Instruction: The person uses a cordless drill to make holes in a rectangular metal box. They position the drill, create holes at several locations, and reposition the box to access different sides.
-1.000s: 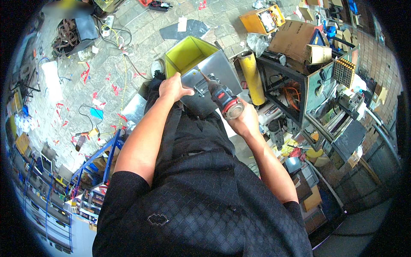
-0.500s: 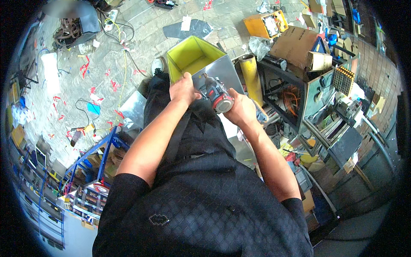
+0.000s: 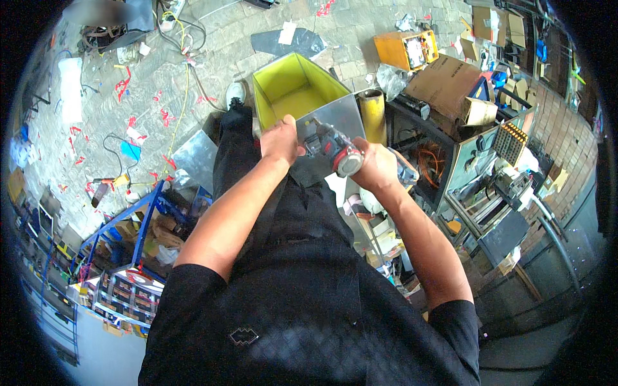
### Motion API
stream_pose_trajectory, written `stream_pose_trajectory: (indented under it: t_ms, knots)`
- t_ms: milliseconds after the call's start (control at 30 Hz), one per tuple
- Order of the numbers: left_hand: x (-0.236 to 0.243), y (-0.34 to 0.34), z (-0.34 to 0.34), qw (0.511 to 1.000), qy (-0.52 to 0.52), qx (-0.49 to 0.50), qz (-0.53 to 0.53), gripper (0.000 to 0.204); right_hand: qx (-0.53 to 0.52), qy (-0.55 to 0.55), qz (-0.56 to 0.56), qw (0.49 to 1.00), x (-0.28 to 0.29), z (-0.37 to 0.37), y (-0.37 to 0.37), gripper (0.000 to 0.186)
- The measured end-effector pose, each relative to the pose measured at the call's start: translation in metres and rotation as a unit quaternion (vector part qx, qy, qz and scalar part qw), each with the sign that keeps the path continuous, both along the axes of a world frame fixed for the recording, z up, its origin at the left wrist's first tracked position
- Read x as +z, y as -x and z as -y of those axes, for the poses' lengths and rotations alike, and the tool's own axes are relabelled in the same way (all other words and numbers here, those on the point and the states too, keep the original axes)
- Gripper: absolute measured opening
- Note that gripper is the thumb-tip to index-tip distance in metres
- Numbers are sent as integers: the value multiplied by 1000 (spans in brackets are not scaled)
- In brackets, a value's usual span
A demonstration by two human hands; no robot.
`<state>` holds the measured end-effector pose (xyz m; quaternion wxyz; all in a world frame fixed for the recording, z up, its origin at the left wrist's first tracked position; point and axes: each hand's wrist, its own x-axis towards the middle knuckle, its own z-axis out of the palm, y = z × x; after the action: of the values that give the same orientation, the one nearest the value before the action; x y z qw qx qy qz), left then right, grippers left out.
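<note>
In front of my legs is an open box (image 3: 344, 114) with bare metal sides and a yellow-green inside. My left hand (image 3: 280, 139) is closed over its near edge, thumb toward the metal face. My right hand (image 3: 374, 166) grips a cordless drill (image 3: 335, 149) in grey and red, its rounded back end toward me. The drill's front points at the metal face, close to my left hand. Whether its tip touches the metal is too small to tell.
To the right stand a yellow cylinder (image 3: 372, 117), a black metal frame (image 3: 421, 145) and a cardboard box (image 3: 441, 83). An orange case (image 3: 405, 50) lies farther back. Cables and red scraps litter the paved floor at left, near a blue metal frame (image 3: 147, 222).
My right hand and the drill have moved slightly right, and the drill now sits more apart from my left hand. The left hand keeps its hold on the box.
</note>
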<state>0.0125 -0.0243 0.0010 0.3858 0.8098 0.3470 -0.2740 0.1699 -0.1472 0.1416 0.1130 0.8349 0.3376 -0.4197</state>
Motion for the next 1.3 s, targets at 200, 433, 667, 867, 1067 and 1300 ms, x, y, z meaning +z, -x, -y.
stream_pose_trajectory:
  t_ms: [200,433,667,867,1067,1300]
  knots:
    - [-7,2,-4,1000,11,12,2,66,54,19,-3,998,-2,-19,-10,31]
    - [-12,2,-14,1000,19,24,-5,67,83,47,2,995,-4,-35,-11,34]
    - [-15,6,-15,999,24,40,27,62,179,81,-3,980,-7,-61,-30,30]
    - [-24,10,-7,999,-24,20,43,53,213,106,0,971,-8,-66,-31,26]
    - [-26,8,-14,999,2,44,30,63,176,77,5,981,-10,-60,-26,28]
    - [-21,10,-11,999,7,35,28,59,182,78,5,980,-3,-64,-24,23]
